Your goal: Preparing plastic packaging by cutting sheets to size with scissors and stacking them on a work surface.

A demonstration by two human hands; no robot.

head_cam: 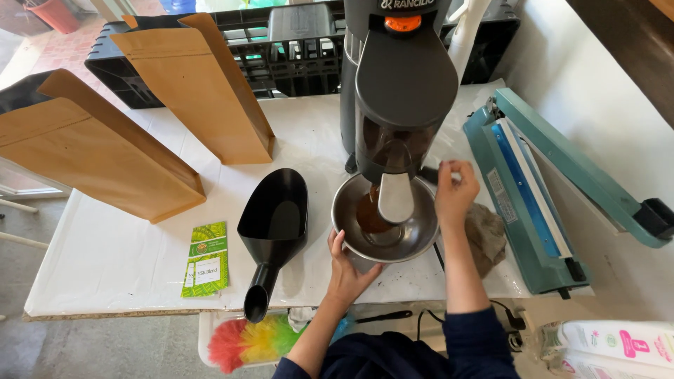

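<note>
The top of the grinder (pixel 400 77) is cut off by the upper edge, so its hopper is not seen. Its spout hides part of the brown powder inside the metal bowl (pixel 414 235). The fingers of the left hand (pixel 349 270) go under the bowl and are partly hidden. What the right hand (pixel 455 191) pinches at the side of the grinder is too small to tell. The colourful duster (pixel 253 340) is half covered by the table (pixel 112 260). The black crate (pixel 295 63) stands partly behind the paper bags (pixel 200 84).
</note>
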